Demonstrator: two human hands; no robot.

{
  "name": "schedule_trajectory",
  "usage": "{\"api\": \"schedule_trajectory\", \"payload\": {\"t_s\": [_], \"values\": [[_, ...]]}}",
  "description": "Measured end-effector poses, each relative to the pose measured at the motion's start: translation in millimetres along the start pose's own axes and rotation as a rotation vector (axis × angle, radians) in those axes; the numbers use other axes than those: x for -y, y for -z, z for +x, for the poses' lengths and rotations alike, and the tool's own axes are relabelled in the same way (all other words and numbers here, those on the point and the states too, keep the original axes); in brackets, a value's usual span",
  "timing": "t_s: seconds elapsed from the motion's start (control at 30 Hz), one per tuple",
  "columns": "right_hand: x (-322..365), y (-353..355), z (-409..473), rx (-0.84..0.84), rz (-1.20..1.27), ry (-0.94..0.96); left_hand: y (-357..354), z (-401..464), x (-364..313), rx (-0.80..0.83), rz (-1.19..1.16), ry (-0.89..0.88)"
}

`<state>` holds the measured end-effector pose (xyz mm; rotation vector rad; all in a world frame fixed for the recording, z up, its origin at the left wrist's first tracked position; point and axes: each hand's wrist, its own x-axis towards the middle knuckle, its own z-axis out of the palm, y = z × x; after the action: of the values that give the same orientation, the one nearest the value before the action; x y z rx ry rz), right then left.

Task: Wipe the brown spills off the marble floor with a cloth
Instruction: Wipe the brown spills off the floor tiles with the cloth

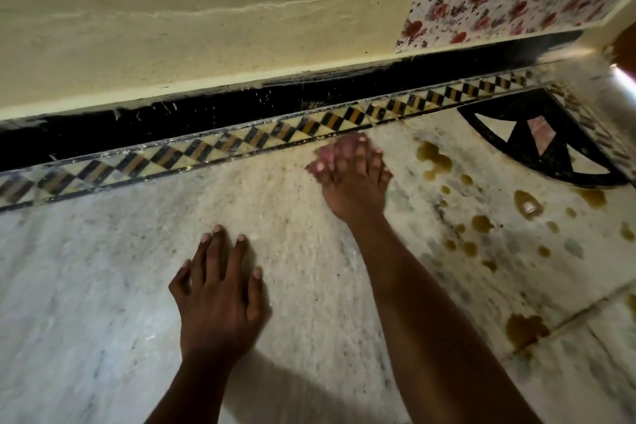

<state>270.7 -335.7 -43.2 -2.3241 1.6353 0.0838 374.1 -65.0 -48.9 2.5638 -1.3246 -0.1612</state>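
The cloth (321, 160) is a small pinkish wad pressed to the marble floor (103, 286) under my right hand (354, 182), and only a blurred edge of it pokes out past my fingertips (361, 148) on the far left side, so I think it is bunched rather than spread flat. My right fingers are curled down over it, holding it against the stone; my left hand (220, 296) lies flat nearer to me, fingers spread wide and holding nothing, simply bracing my weight. The brown spills (433, 155) all lie off to the right of my right fingers: the closest blotch is just beside them, with smaller drops trailing down from it, a glossy puddle (528, 205) farther right, a scatter of dots below that, and a larger patch (525, 329) near my right forearm. The marble to the left of my fingers looks free of brown. Just beyond my fingertips runs the patterned border strip (241, 141) and then the black skirting (172, 117) under the wall. I judge the wiping is in its early part, with most stains untouched. The next move calls for sweeping the cloth rightward into the nearest blotch, pressing firmly and gathering the liquid inward rather than smearing it toward the border.
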Motion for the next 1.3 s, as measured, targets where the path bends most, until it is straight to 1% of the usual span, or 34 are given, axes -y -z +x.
{"api": "schedule_trajectory", "payload": {"t_s": [0.07, 0.1, 0.13, 0.17, 0.2, 0.27, 0.3, 0.33, 0.37, 0.4, 0.43, 0.47, 0.53, 0.57, 0.6, 0.63, 0.67, 0.7, 0.73, 0.77, 0.8, 0.83, 0.87, 0.9, 0.97, 1.03, 1.07, 1.1, 1.13, 1.2, 1.27, 1.3], "values": [[-8, 3, -25, 0.025, -0.029, 0.206, 1, 0, -1, 0.001, -0.009, 0.003], [-20, 3, -44, 0.022, -0.046, 0.274, 2, 0, -1, -0.001, -0.012, 0.004], [-40, 0, -59, 0.018, -0.068, 0.298, 2, -1, -1, -0.005, -0.011, 0.003], [-62, -1, -67, 0.030, -0.090, 0.266, 1, -1, -2, -0.005, -0.010, 0.007], [-83, 0, -66, 0.041, -0.103, 0.187, 1, -2, -1, -0.005, -0.007, 0.008], [-105, 10, -36, -0.024, -0.078, -0.076, -2, -1, 0, -0.004, -0.001, 0.007], [-106, 18, -14, -0.068, -0.007, -0.224, -3, 0, 1, -0.003, 0.005, 0.010], [-98, 25, 12, -0.078, 0.097, -0.340, -4, 0, 4, 0.000, 0.016, 0.012], [-84, 32, 38, -0.079, 0.177, -0.402, -5, 1, 5, 0.001, 0.027, 0.010], [-66, 39, 57, -0.082, 0.191, -0.412, -4, 1, 4, 0.005, 0.032, 0.009], [-46, 39, 69, -0.067, 0.164, -0.372, -3, 1, 4, 0.012, 0.039, 0.010], [-27, 34, 72, -0.054, 0.121, -0.266, -2, 1, 4, 0.016, 0.039, 0.013], [-6, 18, 44, -0.007, 0.030, 0.073, -1, 0, 1, 0.008, 0.022, 0.025], [-9, 10, 18, 0.003, 0.023, 0.211, -1, -1, 1, 0.005, 0.018, 0.026], [-25, 5, -8, 0.005, 0.030, 0.282, -2, -1, 0, 0.011, 0.014, 0.021], [-48, 3, -28, -0.006, 0.016, 0.301, -2, -2, -1, 0.015, 0.011, 0.015], [-76, 2, -36, -0.056, -0.017, 0.256, -2, -2, 0, 0.015, 0.012, 0.011], [-97, 6, -35, -0.098, -0.023, 0.129, -2, -2, 1, 0.005, 0.014, 0.013], [-111, 12, -24, -0.137, 0.009, -0.060, -2, -1, 3, 0.000, 0.015, 0.012], [-115, 18, -7, -0.162, 0.071, -0.240, -2, -1, 3, -0.009, 0.014, 0.011], [-110, 27, 15, -0.176, 0.151, -0.379, -3, 0, 1, -0.012, 0.019, 0.012], [-96, 30, 36, -0.175, 0.219, -0.463, -3, 0, 4, -0.014, 0.038, 0.006], [-80, 33, 56, -0.162, 0.226, -0.474, -4, 1, 4, -0.018, 0.048, 0.005], [-64, 33, 69, -0.147, 0.207, -0.425, -4, 1, 3, -0.022, 0.049, 0.005], [-37, 24, 67, -0.092, 0.137, -0.210, -3, 1, 2, -0.017, 0.055, 0.000], [-33, 4, 25, -0.061, 0.028, 0.042, -3, 0, 0, -0.010, 0.043, 0.002], [-42, -3, -8, -0.064, 0.014, 0.107, -3, -1, 1, -0.010, 0.044, 0.001], [-58, -7, -39, -0.090, 0.027, 0.123, -3, -1, 1, -0.009, 0.043, -0.005], [-75, -8, -61, -0.151, 0.032, 0.082, -3, -1, 2, -0.007, 0.049, -0.010], [-108, 5, -63, -0.248, 0.066, -0.137, -4, -1, 2, 0.001, 0.052, -0.022], [-116, 26, -28, -0.200, 0.148, -0.425, -3, 1, 2, 0.015, 0.031, -0.011], [-110, 32, -6, -0.171, 0.209, -0.523, -2, 2, 2, 0.011, 0.023, -0.003]]}}
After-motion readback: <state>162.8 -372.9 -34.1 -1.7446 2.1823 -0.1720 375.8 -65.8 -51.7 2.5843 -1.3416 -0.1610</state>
